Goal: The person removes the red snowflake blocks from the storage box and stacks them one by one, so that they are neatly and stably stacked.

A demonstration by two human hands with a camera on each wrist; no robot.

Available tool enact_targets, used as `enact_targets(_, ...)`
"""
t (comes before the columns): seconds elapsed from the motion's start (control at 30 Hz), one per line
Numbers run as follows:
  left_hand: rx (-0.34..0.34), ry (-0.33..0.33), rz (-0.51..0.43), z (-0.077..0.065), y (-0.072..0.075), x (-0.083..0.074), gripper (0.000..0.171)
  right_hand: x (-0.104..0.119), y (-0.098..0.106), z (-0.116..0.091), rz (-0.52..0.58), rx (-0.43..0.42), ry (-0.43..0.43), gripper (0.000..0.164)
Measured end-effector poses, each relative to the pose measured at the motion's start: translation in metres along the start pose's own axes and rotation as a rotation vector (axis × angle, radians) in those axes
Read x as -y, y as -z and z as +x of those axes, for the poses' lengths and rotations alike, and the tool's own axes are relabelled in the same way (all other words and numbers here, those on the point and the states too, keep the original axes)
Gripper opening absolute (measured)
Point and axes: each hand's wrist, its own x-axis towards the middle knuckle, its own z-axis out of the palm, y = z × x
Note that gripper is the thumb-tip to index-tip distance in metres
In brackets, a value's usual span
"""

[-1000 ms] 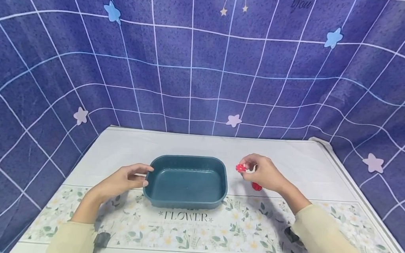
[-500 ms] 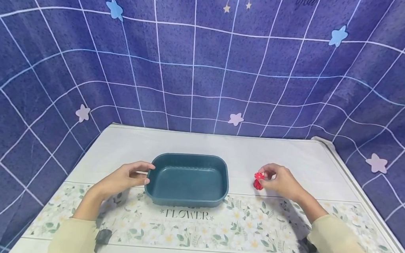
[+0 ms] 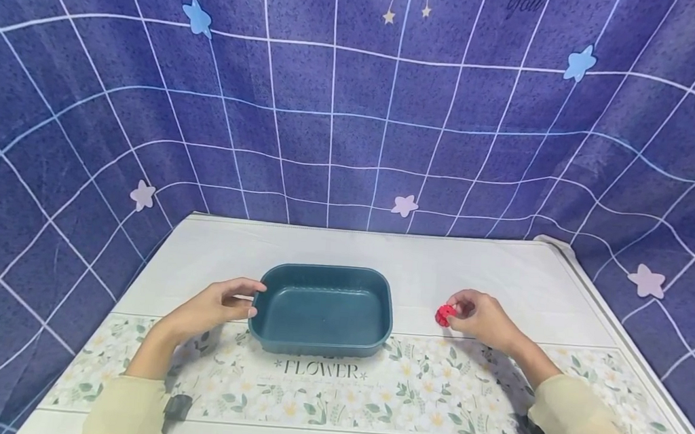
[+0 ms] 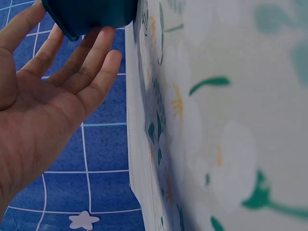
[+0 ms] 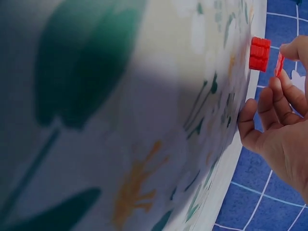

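Note:
Between thumb and fingertips, my right hand [image 3: 483, 318] pinches a thin red scalloped disc [image 5: 278, 65]. Just below it, a short red fluted stack [image 5: 259, 54] stands on the table; the right wrist view shows a narrow gap between the two. From the head they overlap into one red patch. My left hand [image 3: 211, 308] touches the left side of a dark teal rectangular tub [image 3: 319, 347] with rounded corners. Its fingers are mostly straight in the left wrist view, where only a corner of the tub shows. Inside, the tub holds nothing visible.
A white table cover [image 3: 229, 242] carries a floral band [image 3: 332, 406] with "FLOWER" printed on it. Behind and at both sides hangs a blue grid-patterned cloth [image 3: 353, 142] with stars. The table's right edge [image 3: 621, 327] runs beside the cloth.
My right hand has moved right and toward me with the red disc, away from the tub, then lowered over the red stack. My left hand stays at the tub.

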Motion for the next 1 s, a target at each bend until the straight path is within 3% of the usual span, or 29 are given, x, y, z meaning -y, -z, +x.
enact_targets(1.0,-0.002,-0.006,0.005,0.0,-0.0004,-0.0008,0.054,-0.0075,-0.0067,0.0013,-0.015,0.015,0.016,0.025)
